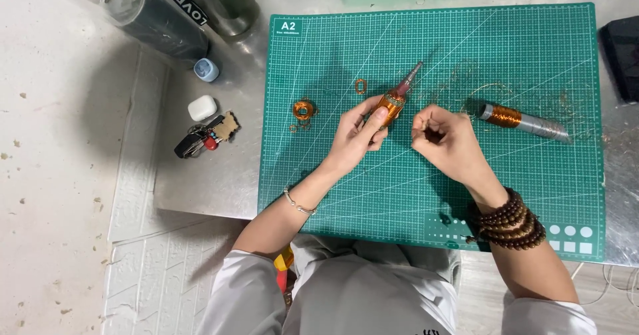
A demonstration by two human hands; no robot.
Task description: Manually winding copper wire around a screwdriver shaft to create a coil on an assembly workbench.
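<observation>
Winding copper wire on a spindle over the green cutting mat (532, 35).

Left hand (356, 135) grasping the copper-wound spindle (397, 97) mid-mat, long axis running up-right, away; right hand (444, 139) just beside, fingers pinched, whether on a thin wire cannot tell. Farther off: small coil (303, 109) toward left edge, grey spool (522, 121) toward right edge; open mat beyond.

A single camera on my head looks almost straight down, at arm's length, over my lap onto the green cutting mat (432, 49), taking in the metal tabletop (213, 168) and pale floor (53, 175).
</observation>
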